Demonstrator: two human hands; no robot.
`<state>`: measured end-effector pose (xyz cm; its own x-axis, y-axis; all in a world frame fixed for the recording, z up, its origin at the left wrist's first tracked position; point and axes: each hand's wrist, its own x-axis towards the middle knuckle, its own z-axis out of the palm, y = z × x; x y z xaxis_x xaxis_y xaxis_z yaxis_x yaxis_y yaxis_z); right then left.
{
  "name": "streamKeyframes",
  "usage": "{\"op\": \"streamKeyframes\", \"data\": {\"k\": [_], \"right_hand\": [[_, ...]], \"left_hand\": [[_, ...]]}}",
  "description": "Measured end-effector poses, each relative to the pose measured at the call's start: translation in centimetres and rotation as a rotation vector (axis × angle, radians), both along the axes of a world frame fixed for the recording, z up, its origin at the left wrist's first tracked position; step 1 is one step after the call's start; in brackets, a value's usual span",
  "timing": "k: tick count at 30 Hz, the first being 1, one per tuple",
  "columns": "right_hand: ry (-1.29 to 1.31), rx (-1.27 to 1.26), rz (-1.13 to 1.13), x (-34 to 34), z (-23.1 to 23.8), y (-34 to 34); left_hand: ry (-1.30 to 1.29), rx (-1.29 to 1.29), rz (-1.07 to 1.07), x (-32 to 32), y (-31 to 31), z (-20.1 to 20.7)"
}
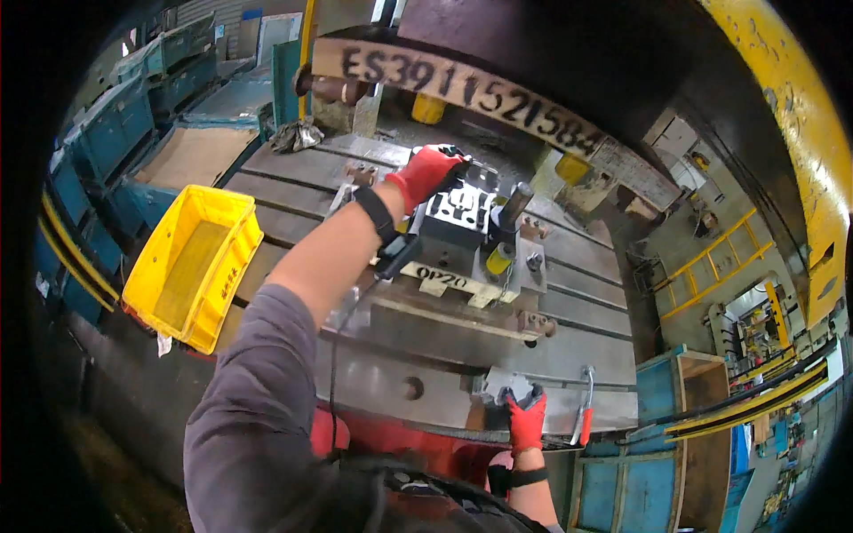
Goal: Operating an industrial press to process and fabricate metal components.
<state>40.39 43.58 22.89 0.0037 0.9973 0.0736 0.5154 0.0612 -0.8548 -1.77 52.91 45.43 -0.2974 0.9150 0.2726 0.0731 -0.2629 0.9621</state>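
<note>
My left hand [431, 175], in a red glove with dark fingertips, reaches over the left far corner of a die block [455, 233] on the press bed. Its fingers are curled down by the bright, hole-punched top face [462, 204]; what they hold, if anything, is hidden. Close to the bed's front edge, my right hand [526, 419], gloved alike, has its thumb and fingers closed at the near edge of a flat pale metal plate [506, 385]. To the right of that hand lies a wrench [586, 410] with a red handle.
A yellow plastic bin [191, 266] stands at the bed's left. The slotted bed [391, 342] carries clamps and bolts [535, 323] around the die. A heavy press ram [462, 89] hangs above the far side. Blue crates [200, 98] are stacked left; a wooden-sided crate [649, 462] stands right.
</note>
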Motion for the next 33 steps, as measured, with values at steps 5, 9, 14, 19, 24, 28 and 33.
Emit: {"op": "streamKeyframes", "data": {"k": [5, 9, 14, 19, 24, 28, 33], "right_hand": [[-0.036, -0.030, 0.042, 1.1, -2.8, 1.7], [0.118, -0.020, 0.079, 0.7, -2.9, 2.0], [0.155, -0.094, 0.031, 1.6, -3.9, 2.7], [0.180, -0.153, 0.016, -0.9, 0.4, 0.9], [0.188, -0.088, 0.018, -0.1, -1.6, 1.7], [0.046, -0.026, -0.010, 0.6, -2.7, 2.4], [0.114, -0.021, -0.023, -0.3, -2.6, 2.0]], "left_hand": [[0.269, -0.190, -0.268, -0.7, -11.9, -3.1], [0.379, -0.367, -0.216, -0.3, -22.1, -8.0], [-0.059, -0.544, -0.128, 1.9, -28.7, -15.8], [0.218, -0.474, 0.180, 3.6, -30.0, -22.7], [0.607, -0.511, 0.334, 3.9, -29.2, -25.6], [0.707, -0.497, 0.327, 5.1, -29.8, -23.7], [0.884, -0.550, 0.246, 6.4, -31.1, -20.8]]}}
